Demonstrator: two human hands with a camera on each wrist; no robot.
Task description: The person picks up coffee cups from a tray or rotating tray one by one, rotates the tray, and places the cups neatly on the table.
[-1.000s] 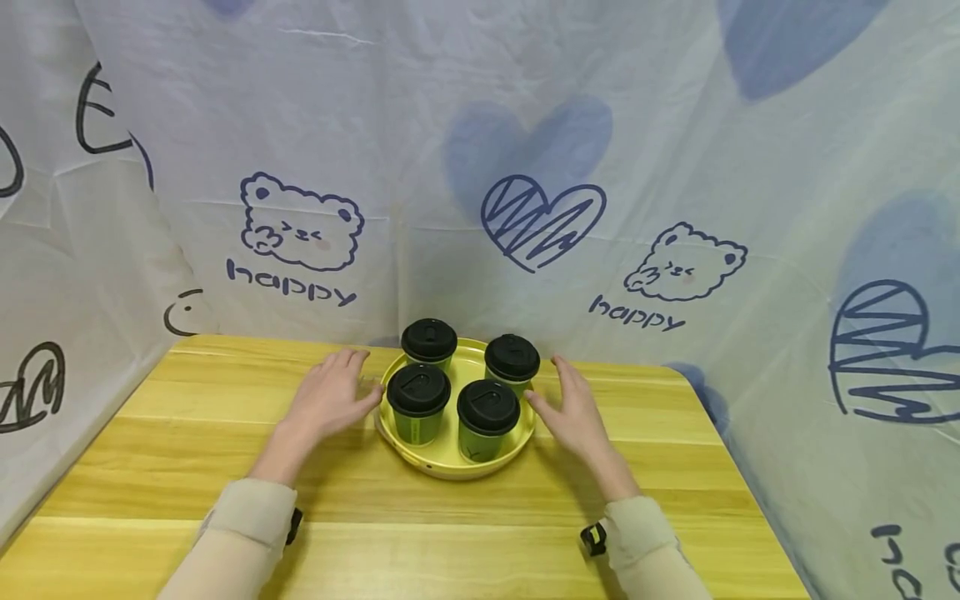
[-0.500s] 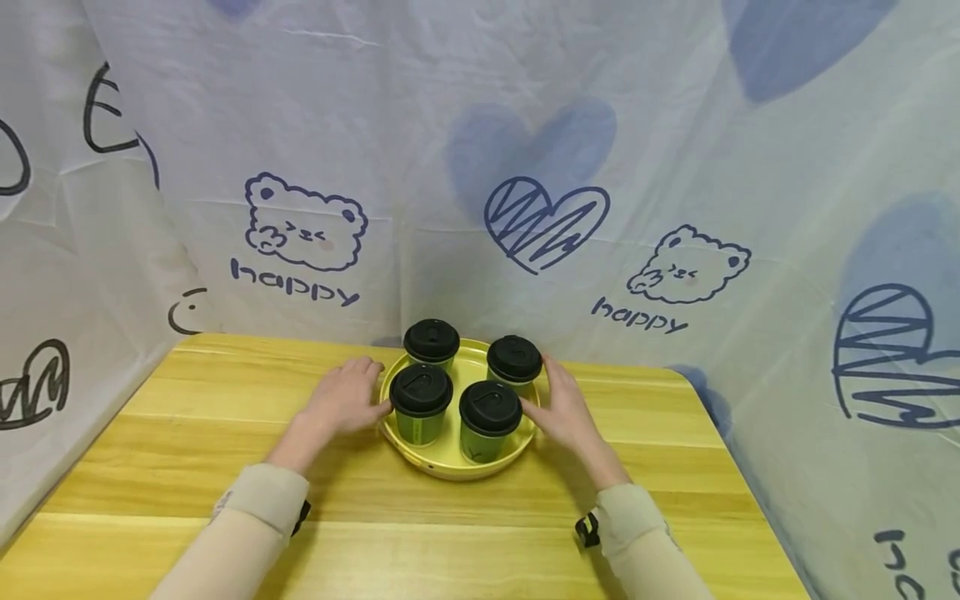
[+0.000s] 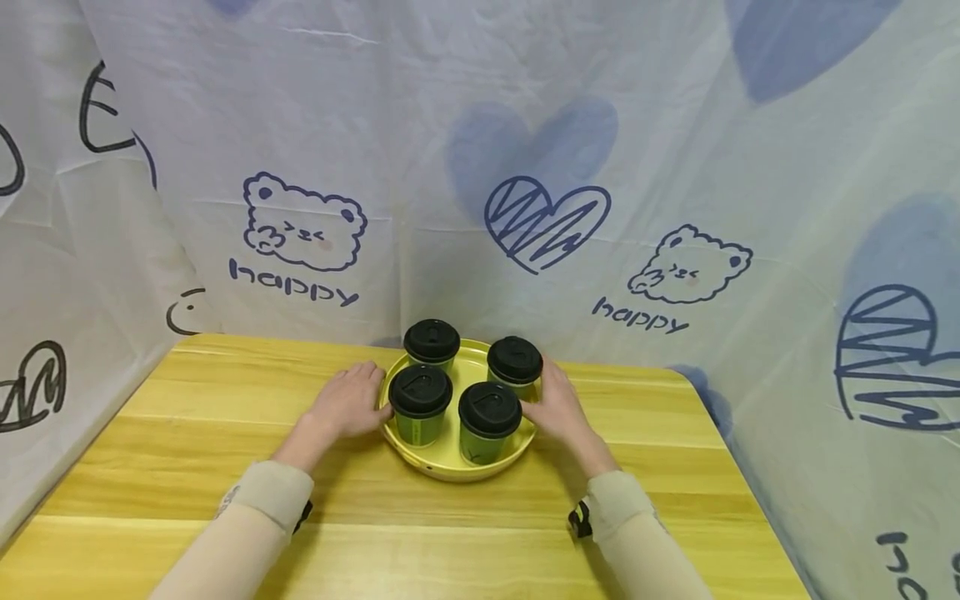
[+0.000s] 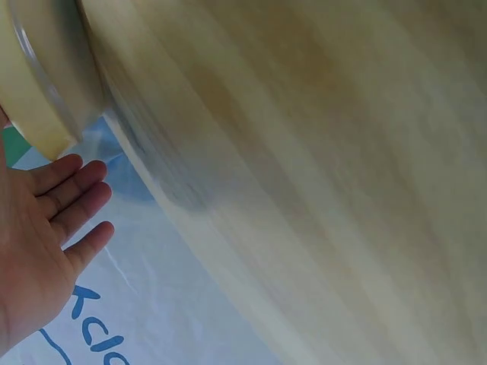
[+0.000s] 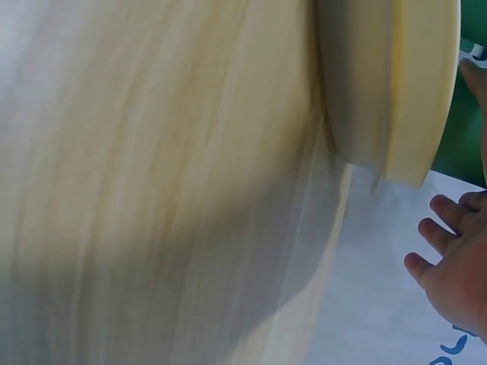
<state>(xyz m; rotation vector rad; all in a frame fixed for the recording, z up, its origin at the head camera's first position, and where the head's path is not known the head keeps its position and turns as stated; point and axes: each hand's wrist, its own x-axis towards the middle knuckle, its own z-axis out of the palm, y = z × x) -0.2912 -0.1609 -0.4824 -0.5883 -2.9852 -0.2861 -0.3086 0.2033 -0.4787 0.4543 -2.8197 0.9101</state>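
Note:
A round yellow tray [image 3: 459, 475] rests on the wooden table. On it stand several green paper cups, each with a black lid: a front left cup [image 3: 420, 425], a front right cup [image 3: 483, 442], a back left cup [image 3: 432, 342] and a back right cup [image 3: 514, 360]. My left hand [image 3: 347, 404] lies at the tray's left side, its thumb at the rim. At the right side is my right hand [image 3: 558, 404], thumb at the rim too. Both wrist views show the fingers [image 4: 80, 205] mostly straight beside the tray wall [image 5: 422, 91]; neither hand's fingers curl round it.
The wooden table [image 3: 420, 558] reaches back to a white cloth [image 3: 427, 150] printed with hearts, bears and words, which also hangs along both sides. Behind the tray, the cloth is close to the table's far edge.
Both hands have moved inward to the tray's sides, and their thumbs have come to the rim. The tray and cups have stayed in place.

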